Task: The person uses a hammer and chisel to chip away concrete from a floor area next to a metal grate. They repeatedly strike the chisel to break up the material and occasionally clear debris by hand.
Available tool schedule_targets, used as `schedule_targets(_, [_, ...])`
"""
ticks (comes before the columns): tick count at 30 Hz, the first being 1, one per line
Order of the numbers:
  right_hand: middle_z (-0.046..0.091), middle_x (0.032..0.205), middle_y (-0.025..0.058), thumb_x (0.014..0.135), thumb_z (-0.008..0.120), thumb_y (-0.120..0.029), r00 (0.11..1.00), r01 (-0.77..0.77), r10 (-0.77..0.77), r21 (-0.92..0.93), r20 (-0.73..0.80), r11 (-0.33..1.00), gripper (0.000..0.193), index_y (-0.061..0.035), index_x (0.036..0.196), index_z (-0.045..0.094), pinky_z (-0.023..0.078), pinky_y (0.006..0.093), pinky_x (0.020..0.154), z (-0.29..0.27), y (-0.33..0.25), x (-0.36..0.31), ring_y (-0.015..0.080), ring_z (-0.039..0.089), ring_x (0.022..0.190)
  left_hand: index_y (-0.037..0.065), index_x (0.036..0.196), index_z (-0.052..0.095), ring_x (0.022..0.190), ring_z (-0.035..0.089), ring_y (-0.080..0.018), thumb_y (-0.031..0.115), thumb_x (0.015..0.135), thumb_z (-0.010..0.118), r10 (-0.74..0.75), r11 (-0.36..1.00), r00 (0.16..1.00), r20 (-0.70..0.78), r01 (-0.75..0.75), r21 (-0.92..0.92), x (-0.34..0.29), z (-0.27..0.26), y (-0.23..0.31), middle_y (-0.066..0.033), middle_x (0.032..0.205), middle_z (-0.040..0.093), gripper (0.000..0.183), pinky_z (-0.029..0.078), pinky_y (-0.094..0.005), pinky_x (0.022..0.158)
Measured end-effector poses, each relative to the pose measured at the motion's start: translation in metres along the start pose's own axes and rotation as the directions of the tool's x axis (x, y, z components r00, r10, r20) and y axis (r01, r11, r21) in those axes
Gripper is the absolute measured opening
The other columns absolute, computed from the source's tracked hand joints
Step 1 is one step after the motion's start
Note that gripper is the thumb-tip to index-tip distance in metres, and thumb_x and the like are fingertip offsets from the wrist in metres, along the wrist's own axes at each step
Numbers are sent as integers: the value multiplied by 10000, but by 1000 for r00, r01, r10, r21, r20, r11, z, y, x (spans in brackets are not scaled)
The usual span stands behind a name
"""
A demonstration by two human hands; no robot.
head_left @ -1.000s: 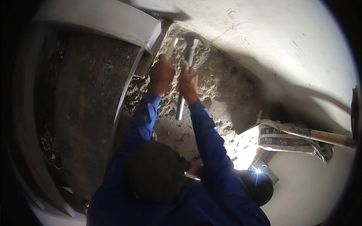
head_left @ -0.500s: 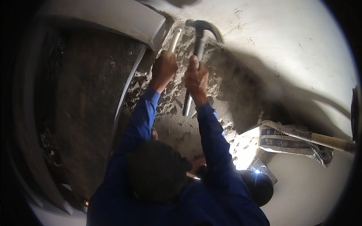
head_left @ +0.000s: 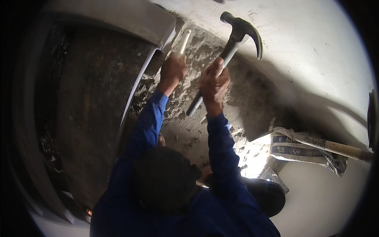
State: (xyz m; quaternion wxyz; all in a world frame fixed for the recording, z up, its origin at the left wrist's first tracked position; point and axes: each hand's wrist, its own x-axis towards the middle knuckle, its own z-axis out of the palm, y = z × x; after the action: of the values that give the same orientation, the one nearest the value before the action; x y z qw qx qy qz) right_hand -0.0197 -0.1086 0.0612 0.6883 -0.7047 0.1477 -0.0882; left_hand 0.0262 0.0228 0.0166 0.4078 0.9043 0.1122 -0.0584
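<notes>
My left hand is wrapped round a chisel. Its pale, round shaft sticks up above my fist, while its lower end is hidden in and below the hand. In my right hand is a claw hammer, gripped midway along its grey handle with the thumb laid along it. The hammer tilts to the right, its dark head up and well apart from the chisel's top. Beneath both hands lies a rough, chipped grey surface of broken mortar or concrete.
Left of my arm stands a dark panel with a pale edge strip. A smooth white wall rises at the right. A printed cement bag lies at lower right beside a pale pole. Near it are a flat metal piece and a dark shoe.
My right hand has moved right, and the hammer has swung up and to the right, away from the chisel. My left hand and the chisel have stayed almost in place.
</notes>
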Motion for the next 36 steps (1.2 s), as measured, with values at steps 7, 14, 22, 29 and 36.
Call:
schedule_targets(7, [610,682,149,953,520,-585,973,-113,186,-423,135,899,636,39,951,645,469,409,594,12,2,32,256,602,633,-72,937,601,847,672,-450,312,950,553,-17,999,999,39,19,-49,2,-3,0,-301,836,661,387,527,-501,696])
schedule_targets(14, [523,651,15,964,423,-658,996,88,-88,-27,7,996,689,5,950,611,436,338,542,13,2,5,143,517,609,-56,942,618,848,673,-449,320,951,567,-47,999,998,34,48,-20,3,-4,1,-293,852,666,380,533,-489,697])
schedule_targets(22, [471,558,13,984,448,-600,994,-27,43,-155,98,988,563,-76,792,524,391,290,393,-1,-25,18,106,467,438,-46,960,617,804,679,-431,315,950,569,-27,999,999,41,28,-30,4,-5,2,-274,830,672,365,526,-490,670])
schedule_targets(29, [509,606,28,985,493,-552,990,-47,106,-510,88,859,538,-49,803,551,425,353,506,19,-6,19,145,500,540,-47,968,611,840,682,-420,330,952,571,-52,999,996,72,52,-5,5,-3,-2,-276,871,675,379,519,-496,708])
schedule_targets(36, [449,575,-6,964,472,-624,969,-208,233,-240,83,948,595,-81,731,541,377,316,431,-40,26,-4,90,469,497,-16,1025,546,753,698,-387,299,987,522,-8,978,1000,17,5,207,-7,8,2,-216,822,690,318,540,-492,649])
